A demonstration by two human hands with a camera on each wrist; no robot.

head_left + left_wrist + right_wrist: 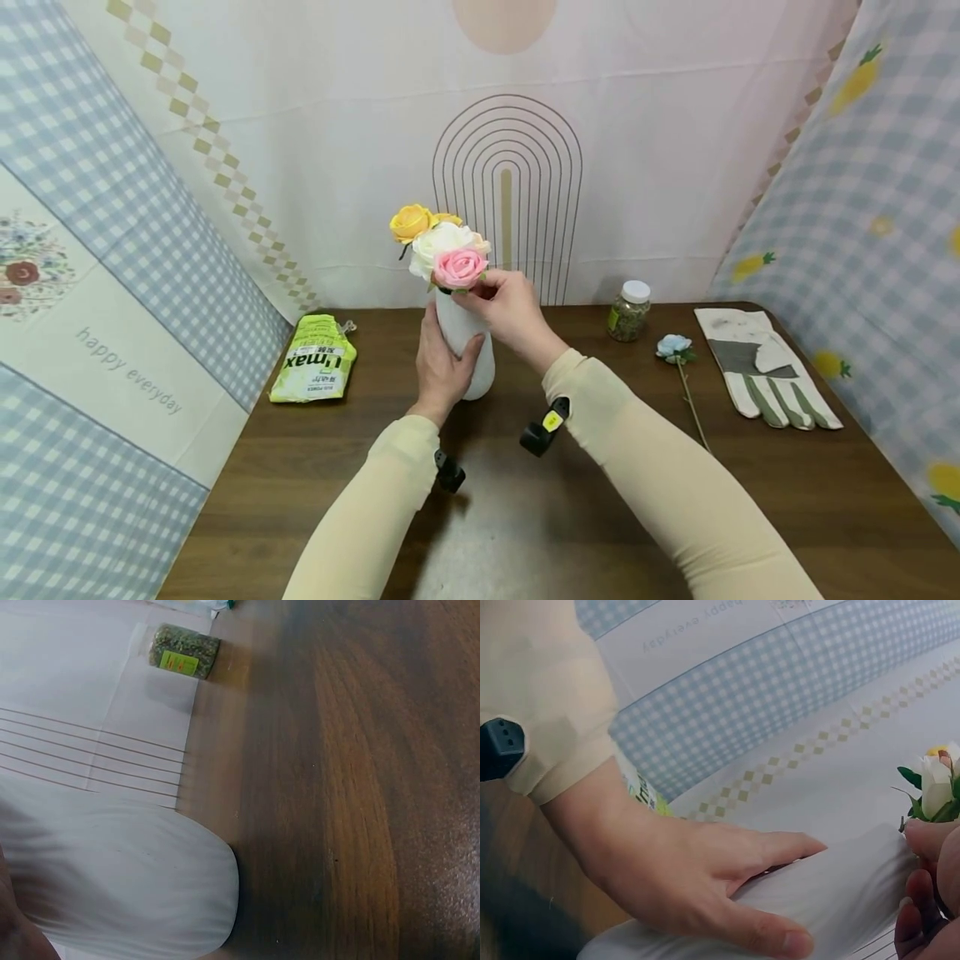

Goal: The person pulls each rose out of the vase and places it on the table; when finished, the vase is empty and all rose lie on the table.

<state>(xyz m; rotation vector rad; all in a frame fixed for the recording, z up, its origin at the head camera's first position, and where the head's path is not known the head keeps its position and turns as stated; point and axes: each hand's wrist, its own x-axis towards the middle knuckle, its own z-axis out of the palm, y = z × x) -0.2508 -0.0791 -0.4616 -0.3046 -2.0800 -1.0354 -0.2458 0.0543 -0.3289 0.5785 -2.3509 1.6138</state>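
A white vase (467,354) stands tilted slightly on the table, holding a bunch of artificial flowers. My left hand (442,364) grips its side, thumb in front and fingers around the left. At the mouth, my right hand (513,310) pinches just under the pink rose (460,268), whose stem is mostly hidden. Behind that bloom are a white rose (438,244) and a yellow rose (411,223). In the right wrist view, the left hand (697,874) lies along the vase (847,889), with right-hand fingers (928,900) near its rim.
A blue flower (673,347) with a long stem lies right on the wooden table (495,533). Beyond it are a lidded jar (629,312) of dried green bits and a white-and-grey glove (757,362). A green-and-white packet (315,358) lies left. Patterned cloth hangs behind.
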